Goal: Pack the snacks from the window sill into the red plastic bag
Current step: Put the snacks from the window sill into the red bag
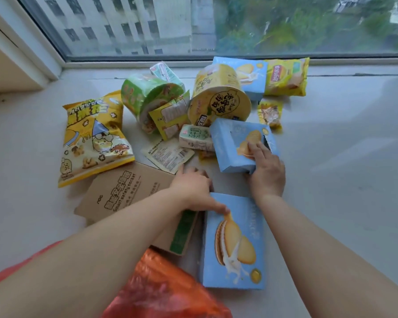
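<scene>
bag (166,292) red | biscuit boxes (234,242) pale blue | popcorn packet (92,138) yellow | carton (129,193) brown

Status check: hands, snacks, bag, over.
Right hand grips a blue biscuit box. Left hand touches a second blue box. Red bag nearest the camera, most snacks unpacked. Brown carton beside it.

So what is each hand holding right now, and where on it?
The right hand grips the near corner of a blue biscuit box. The left hand holds nothing; its fingers touch the far edge of another blue box.
</scene>
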`<move>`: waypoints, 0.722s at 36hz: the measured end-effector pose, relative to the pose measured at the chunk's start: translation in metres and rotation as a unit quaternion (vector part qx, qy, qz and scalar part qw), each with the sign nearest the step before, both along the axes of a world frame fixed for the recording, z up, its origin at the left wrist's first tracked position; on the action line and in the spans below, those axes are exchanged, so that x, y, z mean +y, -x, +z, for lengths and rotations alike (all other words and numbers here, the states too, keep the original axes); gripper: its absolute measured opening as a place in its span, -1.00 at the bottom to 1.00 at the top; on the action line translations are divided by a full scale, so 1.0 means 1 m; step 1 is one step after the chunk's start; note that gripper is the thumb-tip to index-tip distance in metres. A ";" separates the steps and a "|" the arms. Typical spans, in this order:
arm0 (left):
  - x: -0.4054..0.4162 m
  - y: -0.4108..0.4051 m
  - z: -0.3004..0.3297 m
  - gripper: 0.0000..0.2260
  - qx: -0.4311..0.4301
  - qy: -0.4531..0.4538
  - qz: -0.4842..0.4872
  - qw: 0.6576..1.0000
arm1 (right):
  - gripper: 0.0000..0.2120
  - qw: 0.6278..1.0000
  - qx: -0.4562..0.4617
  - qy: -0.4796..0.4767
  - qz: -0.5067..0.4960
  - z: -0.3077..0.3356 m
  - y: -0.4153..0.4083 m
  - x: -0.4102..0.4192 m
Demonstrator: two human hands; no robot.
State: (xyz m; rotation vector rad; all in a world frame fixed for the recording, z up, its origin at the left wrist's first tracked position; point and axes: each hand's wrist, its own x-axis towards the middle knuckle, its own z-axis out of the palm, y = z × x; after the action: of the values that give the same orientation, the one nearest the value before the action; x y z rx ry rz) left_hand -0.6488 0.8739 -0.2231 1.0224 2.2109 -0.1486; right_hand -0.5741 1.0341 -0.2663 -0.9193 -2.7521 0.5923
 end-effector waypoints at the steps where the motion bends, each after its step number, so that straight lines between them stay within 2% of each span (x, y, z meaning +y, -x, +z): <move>1: -0.001 -0.002 0.000 -0.29 0.000 0.010 -0.011 1.000 | -0.41 1.000 -0.010 0.004 0.004 0.003 -0.003 0.002; 5: -0.001 -0.015 0.011 -0.25 -0.004 -0.003 -0.031 1.000 | -0.45 0.999 -0.024 0.045 0.016 0.021 -0.015 0.002; 9: -0.005 -0.030 0.031 -0.39 -0.007 -0.110 0.016 0.994 | -0.52 0.993 0.007 0.115 -0.014 0.045 -0.033 -0.006; 11: -0.013 -0.043 0.043 -0.48 -0.046 -0.175 0.077 0.980 | -0.50 0.990 0.013 0.136 -0.032 0.059 -0.043 -0.010; 15: -0.030 -0.076 0.060 -0.57 -0.128 -0.248 0.217 0.935 | -0.52 0.990 0.044 0.134 -0.026 0.094 -0.060 -0.025; 18: -0.044 -0.095 0.073 -0.59 -0.131 -0.309 0.289 0.896 | -0.49 0.987 0.076 0.139 -0.003 0.122 -0.075 -0.041; 23: -0.077 -0.115 0.101 -0.59 -0.144 -0.413 0.401 0.804 | -0.51 0.977 0.163 0.137 0.026 0.165 -0.106 -0.081; 26: -0.102 -0.128 0.121 -0.60 -0.113 -0.450 0.414 0.783 | -0.50 0.961 0.239 0.133 0.033 0.188 -0.124 -0.107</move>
State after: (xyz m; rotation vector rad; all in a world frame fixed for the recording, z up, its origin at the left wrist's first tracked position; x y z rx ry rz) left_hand -0.5208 0.7719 -0.1020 0.3237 2.2666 1.4582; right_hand -0.4498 0.9273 -0.0786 -0.6252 -2.3080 1.0601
